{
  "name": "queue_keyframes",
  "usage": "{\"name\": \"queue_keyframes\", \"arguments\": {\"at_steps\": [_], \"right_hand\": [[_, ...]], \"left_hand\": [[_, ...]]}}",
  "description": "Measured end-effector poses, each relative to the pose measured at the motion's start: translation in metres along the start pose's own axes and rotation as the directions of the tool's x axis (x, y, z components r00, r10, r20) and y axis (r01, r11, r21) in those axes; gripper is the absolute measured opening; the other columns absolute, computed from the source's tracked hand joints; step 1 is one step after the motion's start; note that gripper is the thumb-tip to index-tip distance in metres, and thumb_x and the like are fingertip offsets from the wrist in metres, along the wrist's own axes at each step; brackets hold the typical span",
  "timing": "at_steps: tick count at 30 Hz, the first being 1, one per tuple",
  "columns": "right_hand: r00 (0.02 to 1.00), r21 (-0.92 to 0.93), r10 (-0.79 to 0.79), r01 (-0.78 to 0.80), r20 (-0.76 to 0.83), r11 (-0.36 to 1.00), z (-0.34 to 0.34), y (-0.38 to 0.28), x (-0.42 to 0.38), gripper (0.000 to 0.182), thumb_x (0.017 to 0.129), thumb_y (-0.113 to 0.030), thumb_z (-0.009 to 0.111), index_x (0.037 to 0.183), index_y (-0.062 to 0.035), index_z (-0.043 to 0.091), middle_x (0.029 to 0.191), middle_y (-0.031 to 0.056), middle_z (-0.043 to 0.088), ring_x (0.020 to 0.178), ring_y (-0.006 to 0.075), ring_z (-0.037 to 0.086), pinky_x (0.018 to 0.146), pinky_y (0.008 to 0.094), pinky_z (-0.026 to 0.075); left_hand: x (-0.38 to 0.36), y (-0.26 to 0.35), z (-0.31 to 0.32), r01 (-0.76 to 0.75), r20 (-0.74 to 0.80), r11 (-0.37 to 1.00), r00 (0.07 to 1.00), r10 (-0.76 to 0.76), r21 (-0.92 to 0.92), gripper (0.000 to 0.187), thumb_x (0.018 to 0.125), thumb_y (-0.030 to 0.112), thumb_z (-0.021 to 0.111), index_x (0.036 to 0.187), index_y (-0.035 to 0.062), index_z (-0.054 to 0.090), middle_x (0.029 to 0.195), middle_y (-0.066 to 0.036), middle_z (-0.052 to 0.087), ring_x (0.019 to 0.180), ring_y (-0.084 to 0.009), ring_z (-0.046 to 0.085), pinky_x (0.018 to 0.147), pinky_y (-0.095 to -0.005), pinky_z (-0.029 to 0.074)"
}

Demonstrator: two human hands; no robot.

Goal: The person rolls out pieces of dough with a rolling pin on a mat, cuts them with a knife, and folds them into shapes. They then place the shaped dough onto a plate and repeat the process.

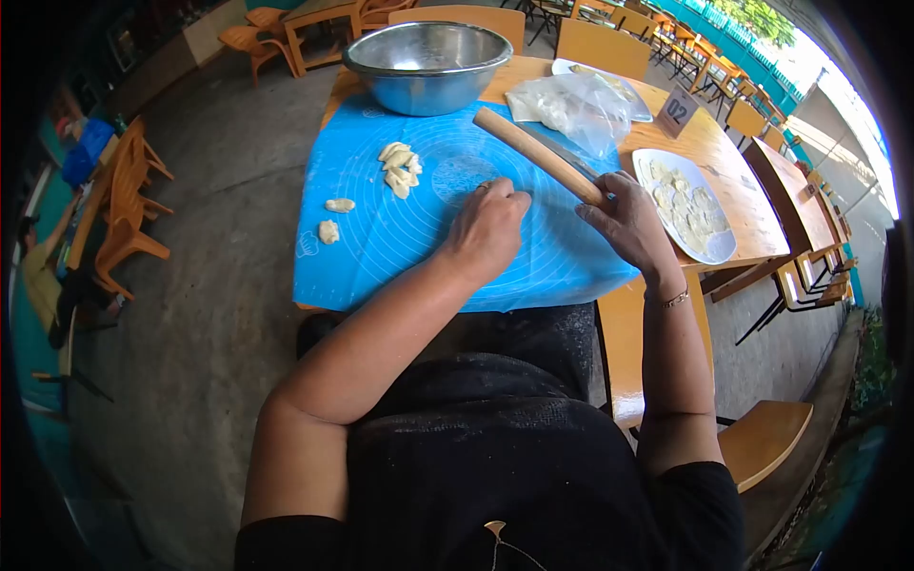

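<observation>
My right hand grips one end of a wooden rolling pin, which is raised and slants up to the left over the blue pastry mat. Knuckles up, my left hand rests on the mat with its fingers curled in. Whatever may be under those fingers is hidden. Just beyond it is a floury round patch. To the left lie a small pile of dough pieces and two separate dough lumps, one oval and one rounder.
A steel bowl stands at the back of the table. Behind the rolling pin lies a clear plastic bag with pale contents. A white plate of flat dough rounds sits at right, near a "02" sign. A person sits far left.
</observation>
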State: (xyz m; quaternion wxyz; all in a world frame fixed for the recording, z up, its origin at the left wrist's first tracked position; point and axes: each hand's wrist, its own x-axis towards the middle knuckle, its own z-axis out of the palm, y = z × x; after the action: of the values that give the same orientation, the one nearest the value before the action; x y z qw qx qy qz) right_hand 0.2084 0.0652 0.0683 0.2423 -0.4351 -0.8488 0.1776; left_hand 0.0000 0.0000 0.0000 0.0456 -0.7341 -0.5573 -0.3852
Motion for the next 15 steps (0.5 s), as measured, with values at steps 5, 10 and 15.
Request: {"name": "queue_keyframes", "arguments": {"at_steps": [5,10,15], "right_hand": [[0.992,0.002,-0.058,0.059,-0.115,0.998,0.001,0.008,-0.014,0.033,0.079,-0.019,0.075,0.101,0.0026,0.065,0.095,0.0176,0.061,0.087,0.0352,0.062,0.079,0.0431,0.049],[0.992,0.020,-0.041,0.044,-0.119,0.999,0.006,0.009,-0.025,0.030,0.079,-0.018,0.074,0.100,0.0018,0.066,0.097,0.0172,0.061,0.089,0.0357,0.062,0.081,0.0431,0.049],[0.989,-0.009,-0.063,0.063,-0.133,0.998,0.010,0.015,-0.029,0.027,0.078,-0.016,0.074,0.099,0.0001,0.066,0.098,0.0165,0.060,0.090,0.0349,0.061,0.080,0.0431,0.049]], "left_hand": [[0.002,0.007,-0.008,-0.020,0.101,0.969,0.995,-0.005,0.248,0.013,0.083,0.008,0.064,0.089,-0.0021,0.070,0.087,-0.019,0.061,0.089,-0.0384,0.061,0.082,-0.0482,0.049],[-0.008,0.004,-0.021,-0.036,0.080,0.940,0.997,0.009,0.339,0.020,0.088,0.017,0.066,0.088,-0.0031,0.070,0.090,-0.020,0.061,0.090,-0.0388,0.059,0.088,-0.0506,0.045],[-0.009,0.008,-0.035,0.106,0.202,0.955,0.965,-0.165,0.276,0.020,0.089,0.016,0.067,0.090,-0.0042,0.069,0.091,-0.021,0.061,0.095,-0.0386,0.058,0.090,-0.0487,0.045]]}}
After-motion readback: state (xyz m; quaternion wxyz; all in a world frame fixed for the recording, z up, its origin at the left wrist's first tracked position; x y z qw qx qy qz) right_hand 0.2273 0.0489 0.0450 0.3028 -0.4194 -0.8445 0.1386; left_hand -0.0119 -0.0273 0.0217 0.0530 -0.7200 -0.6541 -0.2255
